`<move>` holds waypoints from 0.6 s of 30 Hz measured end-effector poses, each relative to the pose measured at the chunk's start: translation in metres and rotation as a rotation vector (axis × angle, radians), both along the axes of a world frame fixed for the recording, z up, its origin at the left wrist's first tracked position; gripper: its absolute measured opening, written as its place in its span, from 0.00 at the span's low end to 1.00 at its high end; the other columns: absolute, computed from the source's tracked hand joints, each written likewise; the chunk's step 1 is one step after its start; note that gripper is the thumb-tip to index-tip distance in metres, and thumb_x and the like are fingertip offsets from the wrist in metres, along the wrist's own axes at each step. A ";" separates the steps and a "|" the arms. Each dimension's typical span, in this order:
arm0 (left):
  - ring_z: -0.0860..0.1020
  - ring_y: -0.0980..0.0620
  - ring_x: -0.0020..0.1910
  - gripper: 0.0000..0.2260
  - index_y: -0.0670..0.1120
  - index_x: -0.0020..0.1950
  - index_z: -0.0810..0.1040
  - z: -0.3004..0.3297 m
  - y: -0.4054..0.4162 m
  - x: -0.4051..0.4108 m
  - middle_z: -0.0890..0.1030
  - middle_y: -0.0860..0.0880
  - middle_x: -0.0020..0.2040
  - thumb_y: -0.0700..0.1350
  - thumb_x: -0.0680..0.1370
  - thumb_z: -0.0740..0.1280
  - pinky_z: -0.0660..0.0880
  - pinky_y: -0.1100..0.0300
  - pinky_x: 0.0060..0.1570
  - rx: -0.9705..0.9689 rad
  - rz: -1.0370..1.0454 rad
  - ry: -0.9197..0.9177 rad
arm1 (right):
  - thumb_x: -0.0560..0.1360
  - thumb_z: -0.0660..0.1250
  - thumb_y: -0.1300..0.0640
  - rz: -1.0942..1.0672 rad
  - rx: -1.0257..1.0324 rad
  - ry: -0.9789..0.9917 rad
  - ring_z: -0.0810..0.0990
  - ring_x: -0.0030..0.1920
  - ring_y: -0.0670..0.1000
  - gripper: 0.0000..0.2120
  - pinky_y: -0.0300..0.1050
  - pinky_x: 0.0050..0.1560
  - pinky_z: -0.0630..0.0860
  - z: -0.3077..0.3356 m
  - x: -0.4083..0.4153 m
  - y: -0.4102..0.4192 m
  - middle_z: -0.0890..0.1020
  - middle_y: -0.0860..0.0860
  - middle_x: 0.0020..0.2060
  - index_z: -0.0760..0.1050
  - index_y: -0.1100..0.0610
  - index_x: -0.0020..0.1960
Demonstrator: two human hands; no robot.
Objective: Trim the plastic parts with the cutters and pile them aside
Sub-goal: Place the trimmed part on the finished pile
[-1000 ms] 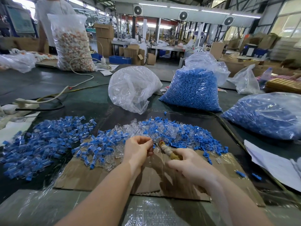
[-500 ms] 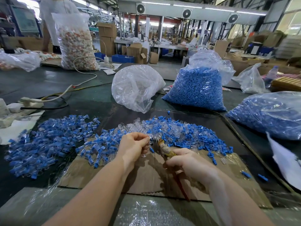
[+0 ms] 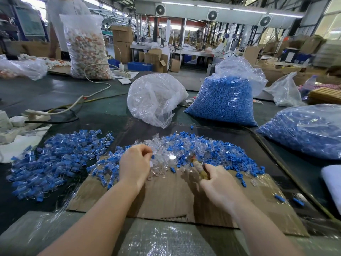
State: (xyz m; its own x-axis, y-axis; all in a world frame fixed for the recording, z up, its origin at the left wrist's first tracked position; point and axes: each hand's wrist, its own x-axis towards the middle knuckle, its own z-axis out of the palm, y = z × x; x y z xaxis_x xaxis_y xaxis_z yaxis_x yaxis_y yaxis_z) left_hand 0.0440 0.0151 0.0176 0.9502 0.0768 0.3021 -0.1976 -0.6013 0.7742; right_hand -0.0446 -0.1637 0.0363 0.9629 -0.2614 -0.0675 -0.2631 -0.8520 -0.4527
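A heap of blue and clear plastic parts (image 3: 199, 150) lies along the far edge of a cardboard sheet (image 3: 166, 198). My left hand (image 3: 134, 165) reaches into the heap with curled fingers and pinches a small blue and clear part (image 3: 152, 157) at its fingertips. My right hand (image 3: 219, 183) grips the yellowish handle of the cutters (image 3: 200, 168), whose tip points up and left toward the heap. A second pile of blue parts (image 3: 55, 159) spreads over the table at the left.
Two bags of blue parts stand at the back centre (image 3: 223, 102) and right (image 3: 304, 133), with a clear bag (image 3: 155, 100) between pile and them. White cable and power strip (image 3: 36, 113) lie left. A person stands behind a tall bag (image 3: 86, 45). White sheet (image 3: 332, 185) at right edge.
My left hand has moved forward into the heap and taken hold of a part. My right hand with the cutters has drifted right, away from the left hand.
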 end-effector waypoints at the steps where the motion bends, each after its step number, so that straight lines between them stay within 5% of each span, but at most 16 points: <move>1: 0.73 0.56 0.38 0.05 0.45 0.47 0.82 -0.002 0.005 0.002 0.79 0.51 0.42 0.39 0.76 0.66 0.66 0.65 0.39 0.069 0.033 -0.059 | 0.76 0.60 0.54 0.001 -0.115 -0.007 0.71 0.57 0.53 0.12 0.47 0.57 0.69 -0.005 -0.001 -0.002 0.73 0.52 0.53 0.70 0.55 0.58; 5: 0.71 0.52 0.43 0.07 0.41 0.52 0.82 -0.013 0.020 0.010 0.78 0.47 0.47 0.37 0.76 0.66 0.66 0.60 0.43 0.217 0.060 -0.086 | 0.77 0.60 0.49 0.005 -0.276 -0.071 0.66 0.66 0.52 0.25 0.46 0.66 0.64 -0.024 -0.008 0.000 0.69 0.51 0.65 0.60 0.51 0.72; 13: 0.66 0.56 0.49 0.09 0.42 0.55 0.81 -0.021 0.008 0.000 0.76 0.49 0.49 0.37 0.75 0.67 0.61 0.66 0.52 0.268 -0.078 -0.183 | 0.77 0.56 0.38 -0.007 -0.398 -0.087 0.60 0.71 0.53 0.32 0.47 0.69 0.60 -0.042 -0.011 -0.003 0.63 0.49 0.71 0.51 0.48 0.76; 18: 0.67 0.59 0.51 0.11 0.46 0.59 0.79 -0.026 -0.020 -0.014 0.77 0.52 0.52 0.41 0.77 0.65 0.62 0.69 0.55 0.321 -0.317 -0.204 | 0.78 0.50 0.38 -0.052 -0.305 -0.212 0.66 0.66 0.49 0.25 0.45 0.65 0.63 -0.038 -0.008 -0.016 0.70 0.49 0.65 0.65 0.48 0.71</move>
